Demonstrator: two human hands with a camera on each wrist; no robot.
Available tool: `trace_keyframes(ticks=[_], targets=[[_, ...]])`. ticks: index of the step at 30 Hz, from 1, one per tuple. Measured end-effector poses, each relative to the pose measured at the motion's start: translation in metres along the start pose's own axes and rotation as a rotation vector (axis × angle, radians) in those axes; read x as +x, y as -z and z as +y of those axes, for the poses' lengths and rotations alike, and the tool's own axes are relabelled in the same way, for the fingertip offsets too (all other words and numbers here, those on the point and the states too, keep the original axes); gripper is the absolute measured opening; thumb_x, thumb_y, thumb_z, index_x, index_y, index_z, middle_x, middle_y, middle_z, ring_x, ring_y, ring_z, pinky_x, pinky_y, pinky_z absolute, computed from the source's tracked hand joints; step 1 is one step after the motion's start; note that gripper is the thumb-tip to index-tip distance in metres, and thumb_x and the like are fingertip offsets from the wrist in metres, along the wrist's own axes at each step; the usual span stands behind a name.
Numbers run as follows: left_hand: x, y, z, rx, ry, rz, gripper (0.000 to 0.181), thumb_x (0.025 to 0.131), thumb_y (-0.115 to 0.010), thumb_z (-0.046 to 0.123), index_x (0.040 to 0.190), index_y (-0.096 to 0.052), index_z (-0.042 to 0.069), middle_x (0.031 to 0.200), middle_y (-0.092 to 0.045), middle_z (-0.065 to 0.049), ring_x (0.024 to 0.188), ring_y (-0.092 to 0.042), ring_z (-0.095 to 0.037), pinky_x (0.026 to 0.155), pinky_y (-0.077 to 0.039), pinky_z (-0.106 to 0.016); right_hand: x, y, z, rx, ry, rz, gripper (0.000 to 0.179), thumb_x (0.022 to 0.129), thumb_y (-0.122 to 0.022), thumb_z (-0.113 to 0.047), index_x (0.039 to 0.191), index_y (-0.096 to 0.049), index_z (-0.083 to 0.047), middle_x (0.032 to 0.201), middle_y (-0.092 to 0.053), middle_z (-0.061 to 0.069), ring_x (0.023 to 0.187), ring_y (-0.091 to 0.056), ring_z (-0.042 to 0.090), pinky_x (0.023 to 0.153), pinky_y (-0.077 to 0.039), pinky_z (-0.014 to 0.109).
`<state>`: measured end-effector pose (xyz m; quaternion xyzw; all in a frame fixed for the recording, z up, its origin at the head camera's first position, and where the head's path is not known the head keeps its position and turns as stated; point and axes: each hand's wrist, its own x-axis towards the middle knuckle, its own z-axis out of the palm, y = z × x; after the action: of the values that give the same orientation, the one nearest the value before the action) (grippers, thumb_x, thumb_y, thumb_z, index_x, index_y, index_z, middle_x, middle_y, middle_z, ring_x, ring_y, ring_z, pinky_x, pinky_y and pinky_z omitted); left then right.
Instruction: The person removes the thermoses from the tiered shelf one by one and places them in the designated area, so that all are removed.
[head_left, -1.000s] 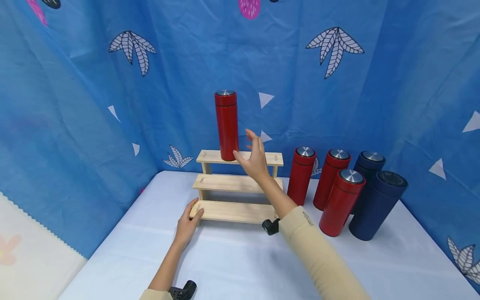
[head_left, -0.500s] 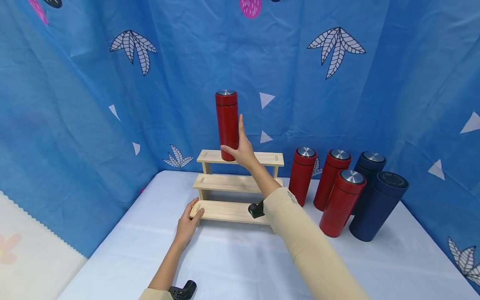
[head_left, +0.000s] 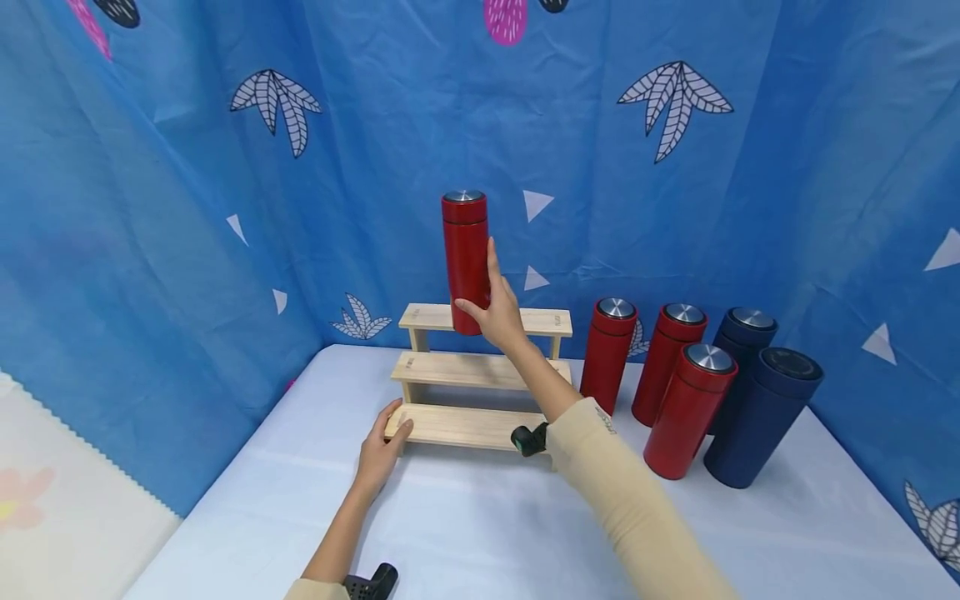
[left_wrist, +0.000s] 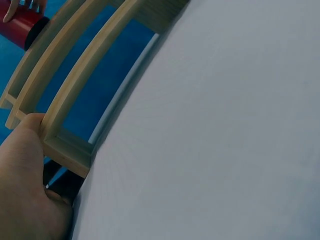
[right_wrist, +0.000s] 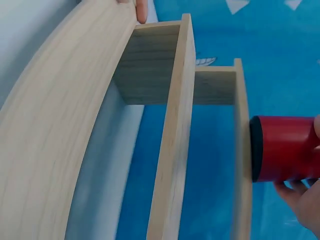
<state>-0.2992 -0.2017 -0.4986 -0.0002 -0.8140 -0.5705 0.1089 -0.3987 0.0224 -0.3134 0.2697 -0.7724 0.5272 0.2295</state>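
My right hand (head_left: 501, 318) grips the lower part of a red thermos bottle (head_left: 465, 258) with a steel-topped lid, thumb across its front. The bottle stands upright at the top step of a three-tier wooden rack (head_left: 468, 427), its base overlapping that step's front edge in the head view. In the right wrist view the dark base (right_wrist: 256, 149) lies right beside the top board. My left hand (head_left: 380, 454) holds the left end of the rack's lowest step, thumb on top; the left wrist view shows the hand (left_wrist: 25, 175) at that corner.
Right of the rack stand three more red thermos bottles (head_left: 688, 412) and two dark blue ones (head_left: 763, 417), close together. A white cloth (head_left: 480, 533) covers the table. Blue patterned curtain (head_left: 375, 167) hangs behind and at both sides.
My right hand has closed round the red bottle, which has shifted slightly toward me on the top step. My left hand has stayed on the rack. The head view has tilted a little.
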Motion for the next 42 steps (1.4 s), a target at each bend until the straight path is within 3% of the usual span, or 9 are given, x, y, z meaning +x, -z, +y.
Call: trace_keyframes(ticks=[4, 9, 13, 18, 23, 30, 38, 42], targets=[[0.001, -0.002, 0.001, 0.005, -0.008, -0.016, 0.066, 0.087, -0.054, 0.053, 0.142, -0.035, 0.022, 0.147, -0.031, -0.011, 0.134, -0.026, -0.031, 0.107, -0.021, -0.052, -0.023, 0.025, -0.012, 0.058, 0.089, -0.010, 0.098, 0.083, -0.069, -0.010, 0.149, 0.000, -0.028, 0.134, -0.041, 0.014, 0.113, -0.048, 0.026, 0.084, -0.051, 0.042], [0.000, -0.001, 0.001, 0.022, -0.005, -0.007, 0.063, 0.088, -0.053, 0.053, 0.141, -0.035, 0.024, 0.145, -0.033, -0.011, 0.133, -0.028, -0.032, 0.106, -0.023, -0.053, -0.062, 0.064, -0.046, 0.116, 0.109, 0.008, 0.096, 0.082, -0.067, 0.003, 0.149, 0.000, -0.014, 0.132, -0.041, 0.022, 0.112, -0.050, 0.036, 0.084, -0.048, 0.051], [-0.001, 0.001, 0.001, 0.015, -0.007, -0.007, 0.063, 0.088, -0.053, 0.052, 0.142, -0.035, 0.023, 0.146, -0.032, -0.011, 0.134, -0.027, -0.032, 0.106, -0.021, -0.053, -0.097, 0.090, -0.059, 0.046, 0.087, 0.068, 0.098, 0.079, -0.069, 0.004, 0.149, -0.001, -0.013, 0.127, -0.045, 0.024, 0.113, -0.050, 0.037, 0.085, -0.047, 0.052], [-0.001, 0.003, 0.001, 0.019, -0.002, -0.006, 0.064, 0.088, -0.053, 0.053, 0.142, -0.035, 0.024, 0.146, -0.032, -0.011, 0.134, -0.026, -0.031, 0.107, -0.021, -0.053, -0.138, 0.114, -0.058, -0.080, 0.038, 0.101, 0.100, 0.077, -0.070, 0.007, 0.149, -0.004, -0.012, 0.125, -0.045, 0.026, 0.116, -0.048, 0.039, 0.086, -0.045, 0.051], [0.000, 0.003, 0.000, 0.019, -0.005, -0.014, 0.066, 0.088, -0.053, 0.054, 0.143, -0.033, 0.023, 0.147, -0.031, -0.011, 0.134, -0.025, -0.031, 0.107, -0.021, -0.052, -0.170, 0.128, -0.040, -0.171, 0.018, 0.144, 0.103, 0.074, -0.069, 0.013, 0.149, -0.003, -0.009, 0.127, -0.042, 0.029, 0.115, -0.045, 0.046, 0.082, -0.043, 0.054], [0.002, 0.003, -0.001, 0.026, -0.004, -0.014, 0.066, 0.088, -0.053, 0.054, 0.143, -0.034, 0.023, 0.146, -0.032, -0.011, 0.134, -0.026, -0.032, 0.106, -0.021, -0.054, -0.206, 0.136, 0.021, -0.137, -0.102, 0.181, 0.106, 0.076, -0.070, 0.008, 0.149, 0.000, -0.025, 0.139, -0.036, 0.023, 0.121, -0.040, 0.046, 0.085, -0.041, 0.048], [0.001, 0.002, -0.001, 0.028, 0.010, -0.021, 0.066, 0.087, -0.052, 0.055, 0.142, -0.033, 0.025, 0.147, -0.030, -0.011, 0.134, -0.025, -0.032, 0.106, -0.021, -0.054, -0.224, 0.132, 0.060, -0.103, -0.165, 0.153, 0.105, 0.078, -0.070, 0.004, 0.149, 0.001, -0.027, 0.140, -0.033, 0.023, 0.123, -0.036, 0.047, 0.085, -0.040, 0.051], [0.002, 0.001, 0.000, 0.026, 0.002, -0.019, 0.066, 0.088, -0.052, 0.054, 0.143, -0.033, 0.023, 0.147, -0.030, -0.010, 0.135, -0.025, -0.031, 0.106, -0.021, -0.054, -0.227, 0.130, 0.071, -0.112, -0.175, 0.144, 0.106, 0.077, -0.070, 0.006, 0.149, 0.002, -0.021, 0.139, -0.032, 0.026, 0.121, -0.036, 0.051, 0.082, -0.041, 0.052]])
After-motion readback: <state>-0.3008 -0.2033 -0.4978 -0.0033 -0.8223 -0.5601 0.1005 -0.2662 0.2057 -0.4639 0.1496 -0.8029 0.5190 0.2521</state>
